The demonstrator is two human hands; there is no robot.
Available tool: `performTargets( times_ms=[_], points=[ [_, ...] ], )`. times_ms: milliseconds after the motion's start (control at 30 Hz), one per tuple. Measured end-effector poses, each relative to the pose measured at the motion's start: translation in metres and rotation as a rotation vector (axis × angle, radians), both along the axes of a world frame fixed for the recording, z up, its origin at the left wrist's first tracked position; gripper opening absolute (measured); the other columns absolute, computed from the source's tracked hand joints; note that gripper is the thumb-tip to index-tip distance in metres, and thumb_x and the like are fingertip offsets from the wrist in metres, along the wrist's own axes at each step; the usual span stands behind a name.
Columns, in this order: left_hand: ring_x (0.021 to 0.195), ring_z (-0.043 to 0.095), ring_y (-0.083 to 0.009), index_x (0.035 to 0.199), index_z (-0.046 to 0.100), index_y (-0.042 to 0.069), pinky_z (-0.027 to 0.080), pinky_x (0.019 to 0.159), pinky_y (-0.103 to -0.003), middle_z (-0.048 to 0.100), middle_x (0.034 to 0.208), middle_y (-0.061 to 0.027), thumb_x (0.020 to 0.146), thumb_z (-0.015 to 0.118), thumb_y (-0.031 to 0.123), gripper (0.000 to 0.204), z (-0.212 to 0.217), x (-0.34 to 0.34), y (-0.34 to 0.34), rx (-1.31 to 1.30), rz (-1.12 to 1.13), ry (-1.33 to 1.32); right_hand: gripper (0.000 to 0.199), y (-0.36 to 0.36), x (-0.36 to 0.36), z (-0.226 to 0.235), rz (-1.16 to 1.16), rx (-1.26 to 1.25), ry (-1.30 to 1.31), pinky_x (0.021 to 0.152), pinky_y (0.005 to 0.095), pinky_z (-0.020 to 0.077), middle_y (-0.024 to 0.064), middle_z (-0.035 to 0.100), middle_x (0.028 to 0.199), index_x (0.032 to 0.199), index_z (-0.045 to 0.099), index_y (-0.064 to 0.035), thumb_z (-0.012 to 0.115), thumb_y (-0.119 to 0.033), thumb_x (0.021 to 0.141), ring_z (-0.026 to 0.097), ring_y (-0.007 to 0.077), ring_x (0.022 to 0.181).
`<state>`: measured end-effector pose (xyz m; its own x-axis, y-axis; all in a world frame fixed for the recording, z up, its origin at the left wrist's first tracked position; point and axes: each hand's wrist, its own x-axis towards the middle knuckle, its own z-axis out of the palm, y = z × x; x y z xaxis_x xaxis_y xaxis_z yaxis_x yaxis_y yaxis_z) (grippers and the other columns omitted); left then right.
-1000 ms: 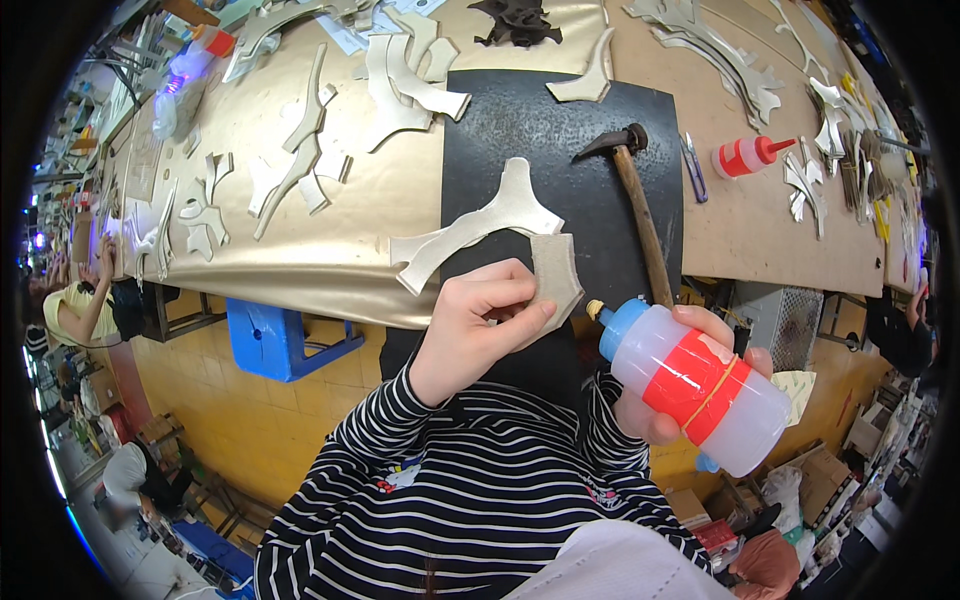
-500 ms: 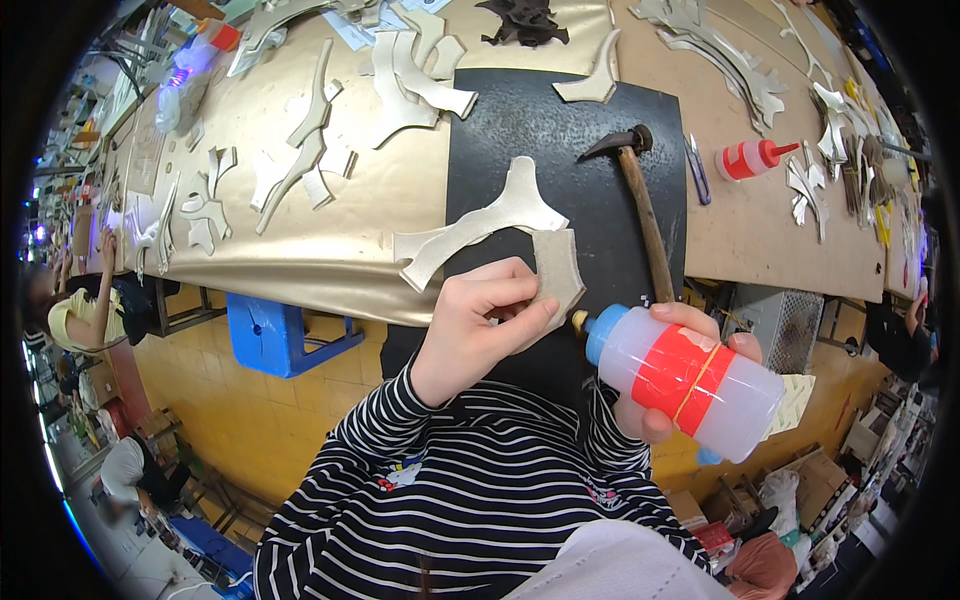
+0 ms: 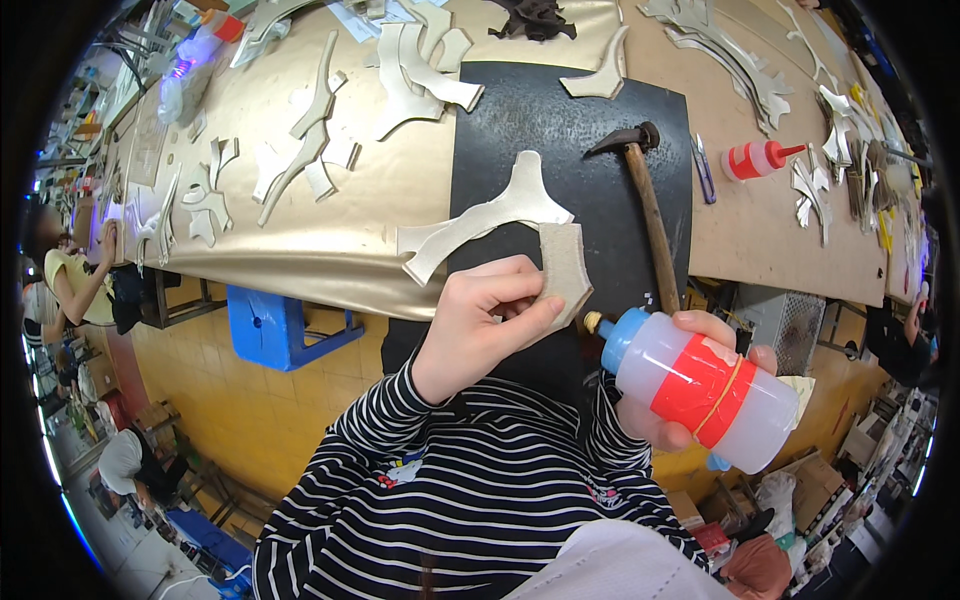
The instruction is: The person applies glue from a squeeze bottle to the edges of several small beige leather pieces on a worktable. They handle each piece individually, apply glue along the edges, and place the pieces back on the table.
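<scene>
Translucent plastic fills the right hand [image 3: 648,420], whose fingers wrap around a squeeze bottle [image 3: 643,368] with a blue cap and a red band; over the last half second the bottle has drawn back slightly to the right and tipped a little steeper. Its nozzle [image 3: 592,321] now stands just below the beige piece [image 3: 565,262], apparently apart from it, so none looks to be going on at this instant. That piece stays pinched between thumb and fingers of the left hand [image 3: 495,315], nearly closed, over the near part of the black mat [image 3: 615,240], beside a pale forked piece [image 3: 515,200]. Cloudy walls hide how full the bottle is. On the counter [image 3: 350,245], a smaller red-tipped bottle [image 3: 741,163] lies on its side, its contents also unclear.
</scene>
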<state>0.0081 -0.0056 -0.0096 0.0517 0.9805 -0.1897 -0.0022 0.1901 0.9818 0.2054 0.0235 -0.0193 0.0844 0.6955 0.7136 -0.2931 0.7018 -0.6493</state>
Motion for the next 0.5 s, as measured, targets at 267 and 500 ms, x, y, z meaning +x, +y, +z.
performTargets(
  times_ms=[267, 500],
  points=[
    [0.059, 0.043, -0.0024, 0.081, 0.059, -0.006, 0.034, 0.051, -0.019, 0.050, 0.073, -0.0002, 0.084, 0.063, 0.006, 0.014, -0.002, 0.002, 0.002, 0.001, 0.058, -0.052, 0.103, 0.000, 0.019, -0.001, 0.258, -0.058, -0.101, 0.070, 0.0329, 0.0529, 0.0373, 0.050, 0.112, 0.137, 0.011, -0.0054, 0.082, -0.035, 0.068, 0.063, 0.0359, 0.091],
    [0.059, 0.043, -0.0009, 0.083, 0.060, -0.006, 0.035, 0.050, -0.018, 0.050, 0.073, 0.0005, 0.085, 0.063, 0.007, 0.014, -0.004, 0.003, 0.000, -0.003, 0.056, -0.031, 0.102, 0.005, 0.017, -0.001, 0.386, -0.031, -0.202, 0.070, 0.0319, 0.0525, 0.0373, 0.050, 0.113, 0.137, 0.014, -0.0073, 0.083, -0.035, 0.067, 0.062, 0.0361, 0.092]
  ],
)
